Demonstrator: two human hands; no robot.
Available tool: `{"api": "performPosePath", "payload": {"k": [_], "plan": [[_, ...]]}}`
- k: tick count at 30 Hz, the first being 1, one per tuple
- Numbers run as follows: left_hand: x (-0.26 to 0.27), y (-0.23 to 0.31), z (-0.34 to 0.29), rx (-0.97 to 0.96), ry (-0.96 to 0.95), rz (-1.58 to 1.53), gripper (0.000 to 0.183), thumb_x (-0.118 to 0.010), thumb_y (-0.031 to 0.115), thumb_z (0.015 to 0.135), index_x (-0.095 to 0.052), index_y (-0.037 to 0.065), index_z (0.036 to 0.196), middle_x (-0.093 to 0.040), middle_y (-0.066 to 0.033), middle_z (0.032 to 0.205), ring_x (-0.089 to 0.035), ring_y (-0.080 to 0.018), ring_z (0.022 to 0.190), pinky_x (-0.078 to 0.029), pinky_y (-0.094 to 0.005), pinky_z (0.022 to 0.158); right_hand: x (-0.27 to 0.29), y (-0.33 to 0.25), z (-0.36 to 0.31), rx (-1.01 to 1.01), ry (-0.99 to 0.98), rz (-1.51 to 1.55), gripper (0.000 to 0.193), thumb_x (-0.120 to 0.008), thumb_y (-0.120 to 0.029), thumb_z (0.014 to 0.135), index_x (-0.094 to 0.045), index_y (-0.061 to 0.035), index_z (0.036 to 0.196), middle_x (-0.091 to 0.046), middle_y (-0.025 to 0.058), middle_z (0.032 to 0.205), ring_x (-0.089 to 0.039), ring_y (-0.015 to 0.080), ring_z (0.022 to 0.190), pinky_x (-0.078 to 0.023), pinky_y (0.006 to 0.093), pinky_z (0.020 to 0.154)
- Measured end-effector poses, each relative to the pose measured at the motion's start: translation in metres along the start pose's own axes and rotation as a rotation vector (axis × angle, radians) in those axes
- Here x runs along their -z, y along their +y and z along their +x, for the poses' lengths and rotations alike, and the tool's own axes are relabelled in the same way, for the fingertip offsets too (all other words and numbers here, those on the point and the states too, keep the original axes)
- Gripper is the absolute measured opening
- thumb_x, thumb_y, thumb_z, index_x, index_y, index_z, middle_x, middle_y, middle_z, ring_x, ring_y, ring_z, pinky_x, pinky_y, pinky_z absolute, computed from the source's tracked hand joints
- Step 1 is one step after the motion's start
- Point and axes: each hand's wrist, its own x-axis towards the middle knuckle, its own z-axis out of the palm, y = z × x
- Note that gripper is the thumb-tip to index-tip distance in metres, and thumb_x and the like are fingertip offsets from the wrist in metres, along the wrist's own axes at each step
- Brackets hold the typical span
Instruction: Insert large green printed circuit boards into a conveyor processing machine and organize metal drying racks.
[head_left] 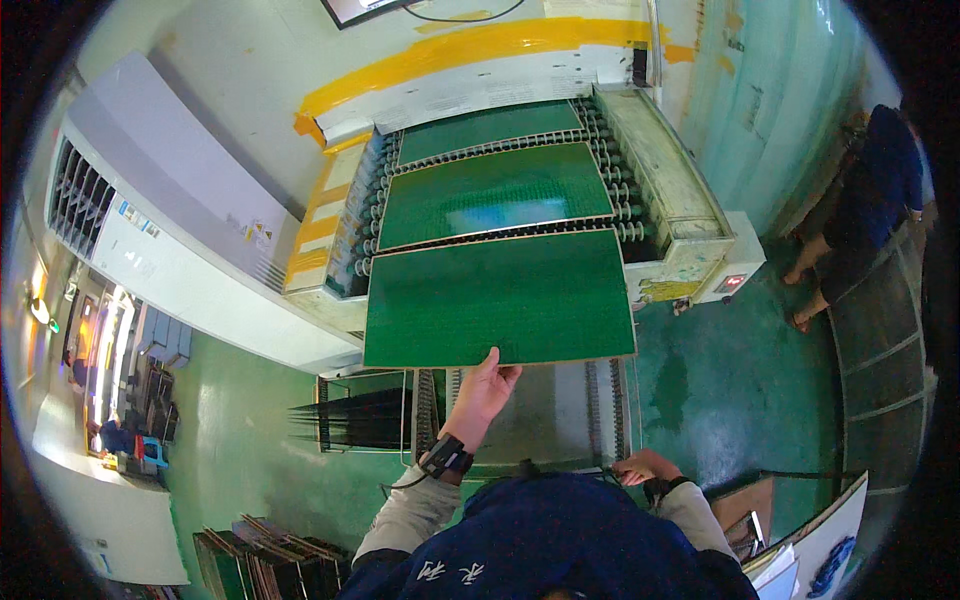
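My left hand (484,388) pinches the near edge of a green circuit board panel (500,300), thumb on top and fingers beneath. The panel's far edge lies by the rollers at the mouth of a roller conveyor (620,190), while its near part juts out over a slotted rack (535,410). Two more green panels, a glossy middle one (495,195) and a far one (490,130), rest on the rollers behind it. Down at the rack's near right corner, my right hand (645,467) is closed by the frame; what its fingers hold is hard to make out.
A tall white air conditioner (190,240) stands left of the conveyor. Another rack with dark panels (360,412) is on the floor beside the slotted one. More panels (270,560) stand at lower left. A person in dark clothes (865,200) is at the right, near a mesh-like surface (880,350).
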Motion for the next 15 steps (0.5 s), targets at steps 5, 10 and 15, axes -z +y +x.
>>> {"api": "performPosePath", "payload": {"k": [5, 10, 15], "plan": [[0.002, -0.001, 0.015, 0.033, -0.007, -0.066, 0.015, -0.053, 0.018, 0.091, -0.055, 0.008, 0.101, -0.061, -0.0058, 0.099, -0.059, -0.0193, 0.088, -0.052, -0.0334, 0.078, 0.01, 0.019, 0.023, 0.013, -0.028, 0.034, 0.032, -0.067, -0.029, 0.078, -0.063, 0.0027, 0.075, -0.063, 0.0114, 0.068, -0.057, 0.0153, 0.053, -0.049, 0.0249, 0.049], [-0.001, 0.0, 0.022, 0.038, -0.007, -0.069, 0.014, -0.054, 0.017, 0.091, -0.055, 0.008, 0.101, -0.061, -0.0059, 0.099, -0.059, -0.0191, 0.087, -0.052, -0.0335, 0.078, 0.012, 0.03, 0.038, 0.006, -0.019, 0.049, 0.035, -0.068, -0.031, 0.078, -0.063, 0.0036, 0.076, -0.063, 0.0116, 0.069, -0.057, 0.0153, 0.054, -0.048, 0.0252, 0.049], [0.003, 0.001, 0.029, 0.034, 0.002, -0.094, 0.015, -0.054, 0.017, 0.09, -0.054, 0.008, 0.102, -0.06, -0.0063, 0.1, -0.058, -0.02, 0.09, -0.051, -0.0345, 0.08, 0.017, 0.041, 0.051, -0.029, -0.092, 0.013, 0.039, -0.068, -0.038, 0.077, -0.065, 0.0001, 0.081, -0.068, 0.0108, 0.074, -0.062, 0.016, 0.058, -0.052, 0.0263, 0.054]]}}
